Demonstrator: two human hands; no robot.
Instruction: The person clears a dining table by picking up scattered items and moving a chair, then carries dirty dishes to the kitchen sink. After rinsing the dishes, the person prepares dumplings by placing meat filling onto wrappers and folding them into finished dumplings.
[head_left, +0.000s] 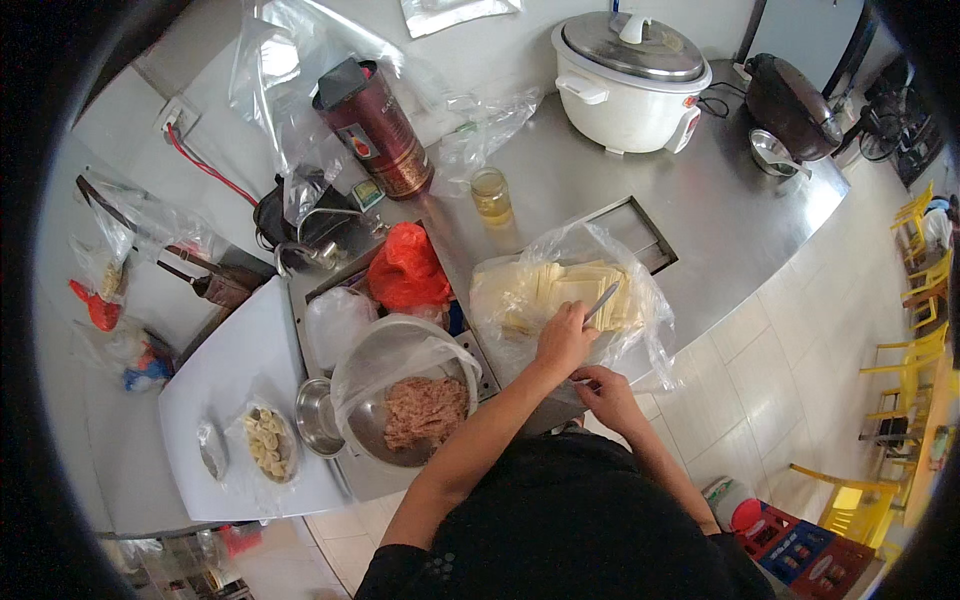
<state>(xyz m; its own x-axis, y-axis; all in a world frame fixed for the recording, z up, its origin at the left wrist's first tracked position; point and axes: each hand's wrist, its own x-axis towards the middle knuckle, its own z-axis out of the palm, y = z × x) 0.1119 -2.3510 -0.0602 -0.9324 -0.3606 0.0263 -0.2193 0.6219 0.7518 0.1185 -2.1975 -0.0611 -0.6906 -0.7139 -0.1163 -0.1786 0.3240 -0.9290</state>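
My left hand (564, 341) grips a slim grey utensil (601, 302), whose far end points up and to the right over the wrappers. Beneath it, stacks of pale square dough wrappers (589, 285) lie in an open clear plastic bag (651, 330) on the steel counter. Just to the right and nearer my body is my right hand (606, 396), its fingers bent together by the counter's front edge. Whether anything sits between those fingertips cannot be made out. Left of my arm, a large metal bowl (360, 431) partly draped with plastic film holds minced meat (425, 411).
A small steel bowl (318, 416) stands beside the large one. Filled dumplings (266, 442) rest in a plastic-lined dish on the white surface (225, 375) at left. Behind the wrappers are a glass jar (491, 196) of yellowish liquid, a rectangular counter cutout (637, 236) and a rice cooker (630, 90).
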